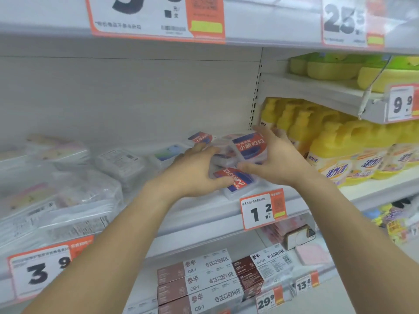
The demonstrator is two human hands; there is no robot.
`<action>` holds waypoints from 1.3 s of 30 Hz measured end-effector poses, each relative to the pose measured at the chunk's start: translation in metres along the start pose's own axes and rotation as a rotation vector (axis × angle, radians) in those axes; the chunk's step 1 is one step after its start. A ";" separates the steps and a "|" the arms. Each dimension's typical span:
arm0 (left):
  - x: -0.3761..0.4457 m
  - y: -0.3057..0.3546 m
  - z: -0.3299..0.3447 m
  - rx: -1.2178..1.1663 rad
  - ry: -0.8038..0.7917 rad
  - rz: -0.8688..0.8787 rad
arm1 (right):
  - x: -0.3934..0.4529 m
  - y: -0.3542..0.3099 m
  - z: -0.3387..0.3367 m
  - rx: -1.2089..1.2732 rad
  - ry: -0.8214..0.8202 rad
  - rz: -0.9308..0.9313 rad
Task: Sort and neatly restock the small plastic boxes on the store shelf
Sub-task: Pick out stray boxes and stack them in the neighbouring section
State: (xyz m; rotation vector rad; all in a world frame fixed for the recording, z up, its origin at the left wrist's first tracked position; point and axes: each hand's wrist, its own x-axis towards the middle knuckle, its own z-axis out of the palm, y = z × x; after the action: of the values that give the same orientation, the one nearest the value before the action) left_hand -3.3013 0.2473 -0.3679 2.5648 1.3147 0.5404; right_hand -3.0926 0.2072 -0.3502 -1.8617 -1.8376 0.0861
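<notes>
- On the middle shelf [204, 214], just left of the yellow bottles [328, 155], you have both hands on a loose cluster of small boxes [248, 147].
- Your left hand [195, 173] lies spread over the near-left side of the cluster, fingers fairly straight and reaching across the box tops, thumb down by the front box [235, 181]; it seems to press rather than grip, likely to keep the pile from sliding.
- Your right hand [275, 155] cups the right side, fingers curled round the tilted upper box, thumb towards the front box.
- The boxes lie at mixed angles, the front one upside down by its label, so squaring remains undone.
- The price tag [263, 209] below probably marks their slot.
- Clear packs [74, 193] lie well to the left.
</notes>
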 end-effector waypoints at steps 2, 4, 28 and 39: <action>-0.009 -0.007 -0.012 0.147 -0.076 -0.074 | 0.001 -0.017 -0.005 0.057 0.128 -0.058; -0.026 -0.021 -0.024 0.282 -0.144 -0.148 | -0.002 -0.047 -0.004 0.143 0.154 -0.152; -0.196 -0.126 -0.097 0.082 -0.058 -0.762 | 0.007 -0.205 0.086 0.240 -0.608 -0.304; -0.229 -0.152 -0.115 0.105 -0.061 -0.611 | 0.006 -0.219 0.092 0.069 -0.473 -0.270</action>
State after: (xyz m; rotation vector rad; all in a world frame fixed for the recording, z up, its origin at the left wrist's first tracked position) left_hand -3.5830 0.1518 -0.3677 2.0557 2.0194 0.2736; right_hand -3.3291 0.2299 -0.3399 -1.6218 -2.3503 0.5258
